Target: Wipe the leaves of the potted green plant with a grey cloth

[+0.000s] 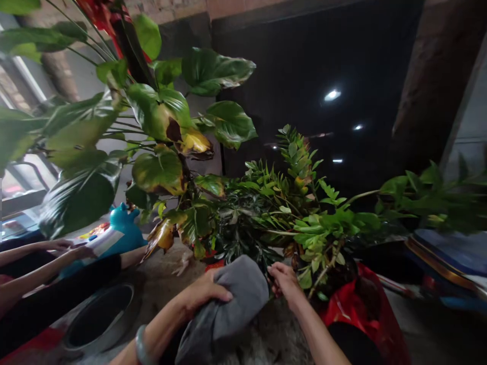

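Observation:
My left hand (207, 293) grips a grey cloth (243, 299), its thumb lying on top and the other fingers hidden beneath the fabric. The cloth is bunched and hangs down toward the bottom of the view. Just right of it, my right hand (284, 282) has its fingers closed together at the edge of a dark green leafy plant (243, 238). It seems to pinch a leaf or stem there, too small and dim to make out for certain. Both hands are in front of the plant's lower leaves.
A tall plant with large, partly yellowed leaves (158, 170) rises at left. Another person's hands (72, 248) are beside a blue toy figure (124, 223). A round basin (101, 314) stands lower left. At right are a red plastic wrapping (344, 304) and stacked items (449, 253).

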`<state>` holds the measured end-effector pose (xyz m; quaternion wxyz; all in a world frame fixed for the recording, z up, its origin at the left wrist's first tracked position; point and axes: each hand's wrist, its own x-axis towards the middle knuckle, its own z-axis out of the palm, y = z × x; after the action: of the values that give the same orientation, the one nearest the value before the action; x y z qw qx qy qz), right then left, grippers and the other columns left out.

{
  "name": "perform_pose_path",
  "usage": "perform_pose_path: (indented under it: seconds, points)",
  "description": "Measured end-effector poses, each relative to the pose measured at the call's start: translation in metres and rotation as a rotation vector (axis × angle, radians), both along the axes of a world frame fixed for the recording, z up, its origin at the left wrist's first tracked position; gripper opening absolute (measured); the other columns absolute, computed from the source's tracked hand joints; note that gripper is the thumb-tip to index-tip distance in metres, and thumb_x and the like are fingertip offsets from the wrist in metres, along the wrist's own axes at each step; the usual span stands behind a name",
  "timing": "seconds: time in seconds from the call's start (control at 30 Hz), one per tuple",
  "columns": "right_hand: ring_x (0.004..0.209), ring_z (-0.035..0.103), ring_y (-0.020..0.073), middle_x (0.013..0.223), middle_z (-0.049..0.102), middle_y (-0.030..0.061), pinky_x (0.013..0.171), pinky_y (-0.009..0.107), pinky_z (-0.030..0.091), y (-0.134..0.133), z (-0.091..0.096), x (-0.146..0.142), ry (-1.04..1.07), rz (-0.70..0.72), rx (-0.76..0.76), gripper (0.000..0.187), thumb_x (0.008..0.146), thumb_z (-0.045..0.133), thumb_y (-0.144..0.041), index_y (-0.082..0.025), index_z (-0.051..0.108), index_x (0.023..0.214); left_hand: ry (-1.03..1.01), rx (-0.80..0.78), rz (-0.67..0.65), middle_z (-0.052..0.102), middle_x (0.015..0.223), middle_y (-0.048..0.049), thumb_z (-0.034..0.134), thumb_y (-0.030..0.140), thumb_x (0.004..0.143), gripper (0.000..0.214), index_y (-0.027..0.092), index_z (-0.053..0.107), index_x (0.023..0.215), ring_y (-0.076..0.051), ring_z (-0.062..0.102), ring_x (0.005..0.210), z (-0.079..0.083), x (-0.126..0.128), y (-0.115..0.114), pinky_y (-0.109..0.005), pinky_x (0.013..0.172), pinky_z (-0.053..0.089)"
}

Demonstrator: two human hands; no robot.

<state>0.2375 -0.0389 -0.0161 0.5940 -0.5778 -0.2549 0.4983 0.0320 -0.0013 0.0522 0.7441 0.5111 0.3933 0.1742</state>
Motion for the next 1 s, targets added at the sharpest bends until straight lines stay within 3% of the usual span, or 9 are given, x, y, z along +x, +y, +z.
perform_pose_path:
  seconds: [0.2, 0.3, 0.47, 0.57, 0.67, 0.73, 0.83, 0.93, 1.0]
  points:
    - [0.03, 0.039, 0.0072, 0.041, 0.053, -0.0035, 0.029, 0.019, 0.022, 0.002, -0.001, -0.001, -0.026, 0.01, 0.025, 0.034, 0.043, 0.065, -0.05, -0.021, 0.05, 0.05, -0.271, 0.278, 0.501, 0.071, 0.073, -0.0007, 0.075, 0.016, 0.042, 0.047, 0.017, 0.065, 0.088, -0.019, 0.064, 0.065, 0.059, 0.013, 0.03, -0.027, 0.062, 0.05]
    - [0.03, 0.037, 0.0069, 0.04, 0.05, -0.004, 0.029, 0.019, 0.022, 0.003, -0.002, -0.002, -0.035, -0.006, 0.03, 0.035, 0.044, 0.064, -0.052, -0.022, 0.048, 0.049, -0.17, 0.255, 0.515, 0.07, 0.066, 0.0007, 0.072, 0.015, 0.042, 0.038, 0.017, 0.065, 0.079, -0.017, 0.061, 0.058, 0.035, 0.033, 0.031, -0.027, 0.059, 0.049]
    - [0.028, 0.036, 0.0075, 0.034, 0.043, -0.005, 0.028, 0.019, 0.021, 0.0, -0.005, -0.002, -0.061, 0.007, 0.02, 0.033, 0.044, 0.064, -0.049, -0.022, 0.045, 0.043, 0.045, 0.07, 0.062, 0.069, 0.06, 0.0031, 0.065, 0.009, 0.041, 0.033, 0.018, 0.069, 0.073, -0.018, 0.062, 0.061, -0.012, 0.016, 0.007, -0.027, 0.06, 0.048]
    - [0.029, 0.035, 0.007, 0.036, 0.046, -0.0038, 0.029, 0.019, 0.02, -0.002, -0.004, -0.001, -0.062, 0.019, 0.025, 0.034, 0.043, 0.064, -0.05, -0.021, 0.046, 0.044, -0.087, 0.03, 0.096, 0.071, 0.065, 0.0006, 0.069, 0.011, 0.041, 0.042, 0.017, 0.07, 0.082, -0.021, 0.064, 0.064, 0.017, -0.007, 0.007, -0.028, 0.061, 0.05]
    - [0.032, 0.038, 0.0071, 0.043, 0.051, -0.0026, 0.03, 0.019, 0.022, -0.002, 0.0, -0.003, -0.063, 0.017, 0.044, 0.037, 0.042, 0.066, -0.052, -0.021, 0.047, 0.048, -0.211, 0.21, 0.348, 0.072, 0.071, -0.0013, 0.072, 0.011, 0.04, 0.047, 0.016, 0.068, 0.087, -0.02, 0.064, 0.064, 0.057, -0.01, 0.023, -0.027, 0.06, 0.05]
    - [0.034, 0.039, 0.0073, 0.042, 0.048, -0.0044, 0.032, 0.019, 0.023, -0.001, 0.001, -0.005, -0.064, 0.011, 0.054, 0.039, 0.042, 0.066, -0.054, -0.021, 0.046, 0.049, -0.255, 0.297, 0.492, 0.071, 0.073, -0.0015, 0.073, 0.013, 0.042, 0.047, 0.016, 0.066, 0.088, -0.019, 0.063, 0.064, 0.064, 0.002, 0.034, -0.028, 0.062, 0.051]
    - [0.033, 0.039, 0.0081, 0.037, 0.038, -0.0076, 0.032, 0.02, 0.025, 0.0, 0.0, -0.007, -0.077, 0.006, 0.041, 0.039, 0.043, 0.064, -0.055, -0.022, 0.043, 0.047, -0.124, 0.257, 0.482, 0.07, 0.066, 0.0002, 0.07, 0.014, 0.044, 0.038, 0.015, 0.067, 0.082, -0.018, 0.061, 0.06, 0.034, 0.02, 0.033, -0.027, 0.059, 0.049]
    - [0.03, 0.039, 0.0086, 0.033, 0.034, -0.0084, 0.031, 0.02, 0.022, -0.001, -0.002, -0.008, -0.103, 0.008, 0.003, 0.037, 0.042, 0.064, -0.052, -0.022, 0.042, 0.042, 0.073, 0.176, 0.118, 0.069, 0.061, 0.0031, 0.066, 0.005, 0.04, 0.036, 0.015, 0.071, 0.074, -0.019, 0.062, 0.064, -0.009, 0.014, 0.012, -0.025, 0.061, 0.048]
    - [0.028, 0.037, 0.0083, 0.032, 0.032, -0.0088, 0.03, 0.02, 0.02, -0.002, -0.003, -0.007, -0.117, 0.014, -0.016, 0.037, 0.042, 0.064, -0.051, -0.023, 0.041, 0.04, 0.066, 0.085, -0.041, 0.069, 0.061, 0.003, 0.067, 0.004, 0.039, 0.036, 0.016, 0.072, 0.073, -0.021, 0.064, 0.069, -0.018, -0.006, -0.002, -0.025, 0.062, 0.048]
